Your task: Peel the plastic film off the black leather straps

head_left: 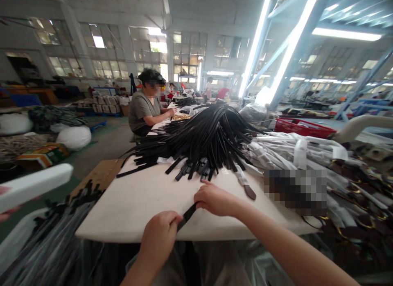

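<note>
A short stretch of black strap [188,216] runs between my two hands over the front edge of the pale table [129,204]. My left hand [161,232] is closed round its lower part, thumb on top. My right hand [215,199] pinches the upper end, its index finger reaching toward the strap ends on the table. Beyond my hands lies a large heap of black straps [211,130], their ends fanned toward me. A brown leather tab [250,192] on a wrapped strap lies right of my right hand.
Wrapped straps with brown tabs [276,150] pile up at the right, before a red crate [303,126]. A person [145,110] sits at the table's far left side. Another person's hand holds a white object [37,185] at the left edge, above bundled straps [67,232].
</note>
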{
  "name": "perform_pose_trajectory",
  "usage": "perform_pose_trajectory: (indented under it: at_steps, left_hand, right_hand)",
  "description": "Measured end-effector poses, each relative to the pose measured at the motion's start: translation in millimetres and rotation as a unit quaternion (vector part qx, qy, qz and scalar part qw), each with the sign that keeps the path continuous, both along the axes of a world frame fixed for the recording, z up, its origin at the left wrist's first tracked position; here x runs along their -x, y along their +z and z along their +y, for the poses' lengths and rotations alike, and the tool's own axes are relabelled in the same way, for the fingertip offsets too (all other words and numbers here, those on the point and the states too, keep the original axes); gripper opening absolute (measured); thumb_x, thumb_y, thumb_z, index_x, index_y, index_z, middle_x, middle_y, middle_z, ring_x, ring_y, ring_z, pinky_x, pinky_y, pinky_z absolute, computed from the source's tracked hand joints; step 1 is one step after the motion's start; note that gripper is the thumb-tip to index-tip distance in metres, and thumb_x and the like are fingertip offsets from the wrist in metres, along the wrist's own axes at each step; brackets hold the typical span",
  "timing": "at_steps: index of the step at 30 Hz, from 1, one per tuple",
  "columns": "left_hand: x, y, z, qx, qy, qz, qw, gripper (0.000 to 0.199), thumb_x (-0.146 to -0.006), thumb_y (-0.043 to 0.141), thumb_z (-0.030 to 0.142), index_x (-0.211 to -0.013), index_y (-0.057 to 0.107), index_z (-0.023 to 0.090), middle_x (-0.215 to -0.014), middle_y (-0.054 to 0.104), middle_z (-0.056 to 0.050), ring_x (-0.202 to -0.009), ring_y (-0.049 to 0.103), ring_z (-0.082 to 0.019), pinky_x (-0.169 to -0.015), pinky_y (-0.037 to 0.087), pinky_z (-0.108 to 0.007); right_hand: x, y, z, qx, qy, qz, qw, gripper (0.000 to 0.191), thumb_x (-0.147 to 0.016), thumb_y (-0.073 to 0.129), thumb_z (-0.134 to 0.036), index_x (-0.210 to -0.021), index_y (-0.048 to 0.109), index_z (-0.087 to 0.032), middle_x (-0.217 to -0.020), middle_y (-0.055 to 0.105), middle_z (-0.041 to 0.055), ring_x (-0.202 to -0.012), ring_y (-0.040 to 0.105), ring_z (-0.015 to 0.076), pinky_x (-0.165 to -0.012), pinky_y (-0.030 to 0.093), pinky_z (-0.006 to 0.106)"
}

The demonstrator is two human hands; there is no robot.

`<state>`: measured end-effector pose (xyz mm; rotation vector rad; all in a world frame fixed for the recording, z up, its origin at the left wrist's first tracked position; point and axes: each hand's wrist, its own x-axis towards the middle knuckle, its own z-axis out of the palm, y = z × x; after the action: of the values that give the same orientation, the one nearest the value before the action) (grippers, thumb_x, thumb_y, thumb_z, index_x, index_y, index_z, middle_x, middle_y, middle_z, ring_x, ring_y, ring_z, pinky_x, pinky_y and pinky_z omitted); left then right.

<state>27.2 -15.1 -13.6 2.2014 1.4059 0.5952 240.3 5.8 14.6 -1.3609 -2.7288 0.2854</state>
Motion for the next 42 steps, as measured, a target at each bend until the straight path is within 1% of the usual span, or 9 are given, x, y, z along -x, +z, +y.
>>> perform_pose_trajectory:
  at_steps: [4,9,15,19,24,29,32,35,42]
  left_hand:
    - [-5.7,5.8,2.1,-0.014,-0.007,0.003,1.000,0.032,-0.087,0.042,0.024,-0.072,0.070,0.019,-0.078,0.071,-0.008,-0.078,0.063,-0.024,-0.069,0.040,-0.031]
    - [3.2,3.8,4.3,-0.007,0.009,-0.028,1.000,0.032,-0.087,0.044,0.027,-0.073,0.071,0.019,-0.074,0.071,-0.008,-0.075,0.063,-0.024,-0.068,0.040,-0.030]
    - [0.3,-0.3,1.6,0.013,-0.017,-0.032,0.999,0.035,-0.089,0.042,0.028,-0.067,0.067,0.019,-0.069,0.068,-0.006,-0.070,0.061,-0.022,-0.064,0.039,-0.029]
    - [14.1,-1.4,0.2,0.024,0.009,-0.039,0.999,0.034,-0.089,0.043,0.032,-0.071,0.068,0.018,-0.071,0.069,-0.006,-0.072,0.062,-0.023,-0.068,0.040,-0.030]
    - [8.1,-1.2,-3.9,0.028,0.002,-0.064,0.998,0.032,-0.088,0.044,0.031,-0.071,0.068,0.018,-0.074,0.070,-0.006,-0.073,0.063,-0.022,-0.068,0.043,-0.030]
    - [17.1,1.9,-10.4,0.015,-0.004,-0.069,0.998,0.031,-0.086,0.047,0.034,-0.068,0.069,0.020,-0.072,0.071,-0.006,-0.072,0.064,-0.023,-0.068,0.045,-0.029]
    - [33.4,1.3,-9.6,0.038,0.035,-0.083,0.995,0.032,-0.084,0.049,0.040,-0.068,0.070,0.020,-0.072,0.071,-0.005,-0.070,0.065,-0.023,-0.067,0.047,-0.029]
    - [33.0,0.2,-9.1,0.056,0.030,-0.090,0.994,0.033,-0.085,0.049,0.039,-0.068,0.069,0.020,-0.071,0.070,-0.005,-0.070,0.064,-0.022,-0.065,0.046,-0.028]
    - [14.3,-1.2,-14.2,0.092,0.003,-0.096,0.991,0.034,-0.086,0.046,0.034,-0.064,0.066,0.017,-0.060,0.063,-0.004,-0.062,0.059,-0.020,-0.059,0.040,-0.027]
  right_hand:
    - [5.1,-0.9,-4.2,-0.006,0.044,0.019,0.999,0.020,-0.088,0.060,-0.036,-0.090,0.068,-0.018,-0.082,0.071,0.0037,-0.087,0.065,0.0200,-0.111,0.023,0.044]
    - [-11.6,4.7,3.9,-0.005,-0.037,0.007,0.999,0.014,-0.090,0.057,-0.024,-0.088,0.068,-0.016,-0.088,0.071,0.0074,-0.094,0.064,0.0230,-0.109,0.022,0.052]
    - [12.8,2.4,-10.3,-0.006,0.050,0.012,0.999,0.024,-0.089,0.058,-0.037,-0.087,0.068,-0.016,-0.079,0.071,0.0056,-0.081,0.066,0.0194,-0.111,0.025,0.044]
    - [-14.4,6.5,-6.8,0.001,-0.028,0.007,1.000,0.020,-0.088,0.059,-0.034,-0.085,0.068,-0.016,-0.080,0.071,0.0068,-0.085,0.066,0.0224,-0.109,0.024,0.051]
    - [-4.4,11.6,-17.4,0.011,0.013,0.017,1.000,0.020,-0.089,0.055,-0.027,-0.079,0.069,-0.016,-0.074,0.071,0.0052,-0.075,0.065,0.0176,-0.107,0.031,0.040]
    - [6.3,6.2,-28.2,0.018,0.023,0.019,0.999,0.026,-0.089,0.058,-0.039,-0.081,0.068,-0.015,-0.072,0.071,0.0056,-0.074,0.065,0.0188,-0.103,0.035,0.038]
    - [-15.8,8.0,-24.5,0.016,-0.038,0.035,0.999,0.027,-0.093,0.052,-0.035,-0.080,0.068,-0.017,-0.074,0.070,0.0046,-0.072,0.063,0.0163,-0.087,0.040,0.030]
    - [-18.2,13.3,-25.1,0.015,-0.029,0.052,0.998,0.030,-0.094,0.049,-0.035,-0.080,0.068,-0.017,-0.075,0.070,0.0048,-0.066,0.058,0.0142,-0.061,0.034,0.024]
    - [16.5,10.8,-34.5,0.030,-0.010,0.089,0.996,0.030,-0.091,0.053,-0.034,-0.073,0.067,-0.016,-0.067,0.066,0.0036,-0.058,0.048,0.0111,-0.055,0.026,0.023]
